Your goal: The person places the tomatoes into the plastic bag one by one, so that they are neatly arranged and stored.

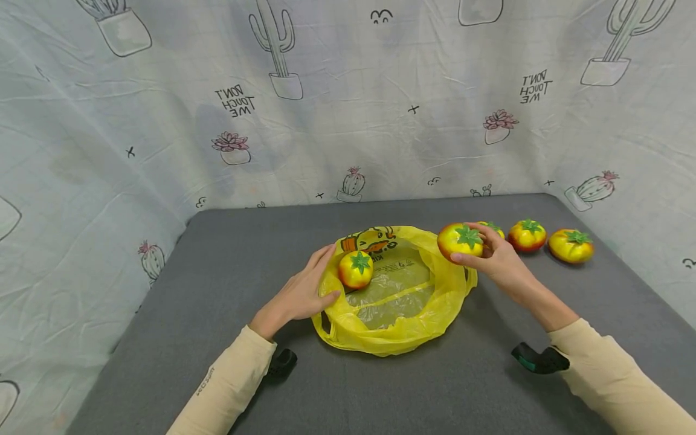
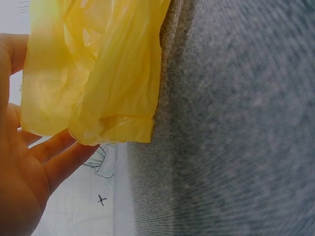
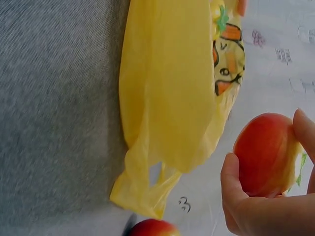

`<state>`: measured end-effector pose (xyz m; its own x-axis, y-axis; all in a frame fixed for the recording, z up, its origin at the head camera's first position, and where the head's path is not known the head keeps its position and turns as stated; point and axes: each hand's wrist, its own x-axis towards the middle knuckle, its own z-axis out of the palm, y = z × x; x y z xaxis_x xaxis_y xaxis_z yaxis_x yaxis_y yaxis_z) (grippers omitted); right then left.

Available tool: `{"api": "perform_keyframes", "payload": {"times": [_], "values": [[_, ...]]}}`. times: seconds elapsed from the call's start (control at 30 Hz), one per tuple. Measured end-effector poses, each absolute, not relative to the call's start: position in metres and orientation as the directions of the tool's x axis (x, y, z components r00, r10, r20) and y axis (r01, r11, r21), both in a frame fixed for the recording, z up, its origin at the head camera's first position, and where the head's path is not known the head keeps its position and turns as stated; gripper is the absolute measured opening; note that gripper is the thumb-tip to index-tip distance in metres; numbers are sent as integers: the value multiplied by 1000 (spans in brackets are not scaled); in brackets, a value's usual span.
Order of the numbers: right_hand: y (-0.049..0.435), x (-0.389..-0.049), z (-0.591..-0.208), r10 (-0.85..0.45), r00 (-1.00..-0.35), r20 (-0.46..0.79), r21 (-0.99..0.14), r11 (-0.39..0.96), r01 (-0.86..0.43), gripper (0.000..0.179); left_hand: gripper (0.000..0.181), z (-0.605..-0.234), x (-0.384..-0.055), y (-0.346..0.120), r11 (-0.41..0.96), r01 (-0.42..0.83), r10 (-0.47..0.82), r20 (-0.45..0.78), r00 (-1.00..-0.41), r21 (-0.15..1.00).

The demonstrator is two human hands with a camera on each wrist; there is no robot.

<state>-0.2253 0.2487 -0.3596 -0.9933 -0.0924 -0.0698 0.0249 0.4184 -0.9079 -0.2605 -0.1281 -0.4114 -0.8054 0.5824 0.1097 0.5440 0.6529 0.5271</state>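
Counting the tomatoes, we find five: one held tomato [image 1: 452,244], one bagged tomato [image 1: 350,275] near the left wall inside the single yellow plastic bag [image 1: 380,342], and three outlying tomatoes [image 1: 525,239] to the right on the table [image 1: 239,260], one partly hidden by the right hand [image 1: 501,266]. We see smooth, glossy, squat bodies, yellow blending into red, each with a green star-shaped calyx. The bag is thin and crinkled, its roundish mouth facing up, with a cartoon print along the far side; the table looks grey and woven. We see the right hand gripping the held tomato above the bag's right rim, calyx upward, long axis running left to right. The left hand [image 1: 301,290], fingers extended and thumb spread, touches the bag's left wall.
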Motion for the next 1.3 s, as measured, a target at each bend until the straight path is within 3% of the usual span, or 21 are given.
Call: {"api": "perform_keyframes", "payload": {"times": [0.4,1.3], "values": [[224,-224,-357,-162,-985,-55,-899,438,-22,78,84,-409,-262,-128,653,553,590,111,-800,518],[158,-223,-398,-343,-939,-10,-856,488,-169,73,84,-412,-260,-129,654,553,587,116,-802,517]]}}
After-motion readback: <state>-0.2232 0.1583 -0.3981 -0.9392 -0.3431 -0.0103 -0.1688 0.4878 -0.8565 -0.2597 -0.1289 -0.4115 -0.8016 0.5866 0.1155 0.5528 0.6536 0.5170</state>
